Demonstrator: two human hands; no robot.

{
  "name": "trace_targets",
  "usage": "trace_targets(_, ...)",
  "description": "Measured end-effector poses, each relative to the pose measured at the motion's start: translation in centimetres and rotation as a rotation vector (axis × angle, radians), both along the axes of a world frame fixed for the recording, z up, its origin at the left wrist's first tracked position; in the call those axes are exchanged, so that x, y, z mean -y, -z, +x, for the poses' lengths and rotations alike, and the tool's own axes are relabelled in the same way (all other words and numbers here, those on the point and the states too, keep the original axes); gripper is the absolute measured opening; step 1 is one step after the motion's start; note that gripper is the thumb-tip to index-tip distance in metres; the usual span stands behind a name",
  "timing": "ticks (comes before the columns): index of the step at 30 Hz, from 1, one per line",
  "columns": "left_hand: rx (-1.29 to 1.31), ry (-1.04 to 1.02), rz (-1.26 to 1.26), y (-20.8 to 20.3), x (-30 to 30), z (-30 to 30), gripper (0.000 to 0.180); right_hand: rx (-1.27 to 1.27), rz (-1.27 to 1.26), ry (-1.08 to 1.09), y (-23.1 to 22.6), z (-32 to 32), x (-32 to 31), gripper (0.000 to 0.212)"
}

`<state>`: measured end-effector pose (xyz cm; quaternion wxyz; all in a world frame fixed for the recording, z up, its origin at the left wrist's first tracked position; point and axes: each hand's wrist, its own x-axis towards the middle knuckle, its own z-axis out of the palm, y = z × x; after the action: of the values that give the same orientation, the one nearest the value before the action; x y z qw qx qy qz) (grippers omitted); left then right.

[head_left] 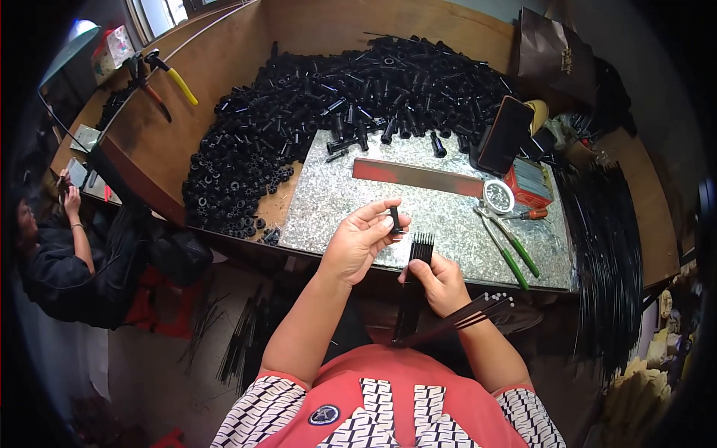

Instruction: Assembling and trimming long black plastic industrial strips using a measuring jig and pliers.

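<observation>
Above the near edge of the metal-topped bench [321,209], my left hand [357,243] pinches a small black plastic sleeve [395,216] upright between thumb and fingers. Just to its right, my right hand [441,284] is closed round a flat bundle of thin black rods [422,250]. Their pale metal tips point up, close to the sleeve; I cannot tell whether any tip touches it. The lower ends of the rods run down toward my lap. More dark rods with white round ends [493,300] stick out beside my right forearm.
A large heap of black plastic tubes and collars [358,89] fills the bench's back and left. On the metal top lie a flat steel bar [417,178], a cup of small metal pieces [498,196], green-handled pliers [508,246] and a phone [505,134]. Black rods [609,261] hang at right. A person [63,254] sits left.
</observation>
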<state>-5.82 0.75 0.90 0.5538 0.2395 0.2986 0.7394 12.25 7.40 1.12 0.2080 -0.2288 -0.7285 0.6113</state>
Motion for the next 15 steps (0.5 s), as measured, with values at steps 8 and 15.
trace_targets(8,0.044,0.065,-0.019,0.06,0.05,0.03,0.036,0.004,-0.017,-0.015,-0.18,-0.23,0.06,0.023)
trace_targets(15,0.074,0.097,0.003,0.35,-0.11,-0.07,0.036,0.006,-0.07,-0.022,0.0,-0.35,0.04,0.02)
